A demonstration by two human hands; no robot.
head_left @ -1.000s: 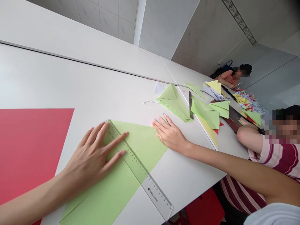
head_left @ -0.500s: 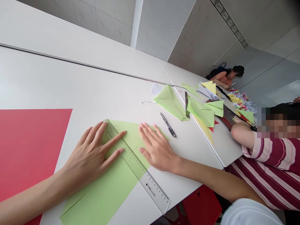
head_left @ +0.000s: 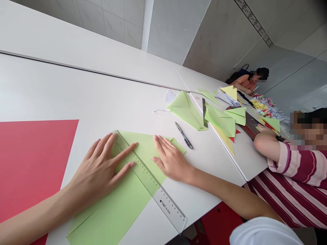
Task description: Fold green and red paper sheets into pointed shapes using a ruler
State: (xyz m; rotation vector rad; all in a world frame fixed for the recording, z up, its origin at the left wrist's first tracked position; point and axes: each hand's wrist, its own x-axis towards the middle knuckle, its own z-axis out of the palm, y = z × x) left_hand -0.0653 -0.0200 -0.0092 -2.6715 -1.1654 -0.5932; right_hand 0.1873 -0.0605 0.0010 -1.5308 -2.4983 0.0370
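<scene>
A clear plastic ruler lies slantwise across a folded sheet of green paper on the white table. My left hand presses on the ruler's upper end and the paper, its fingers spread. To the right of the ruler, my right hand rests flat on the pointed upper part of the green paper, fingers stretched out side by side and thumb apart. Its palm hides part of the paper there. Neither hand grips anything. A black pen lies just beyond my right hand.
Red paper lies at left. Beyond the pen is a stack of folded green paper, with a dark metal ruler beside it. A person in a striped shirt sits at right, near a paper trimmer. Another person sits farther back.
My right hand has shifted slightly over the green paper, and its fingers have drawn closer together. My left hand and the clear ruler stay in place.
</scene>
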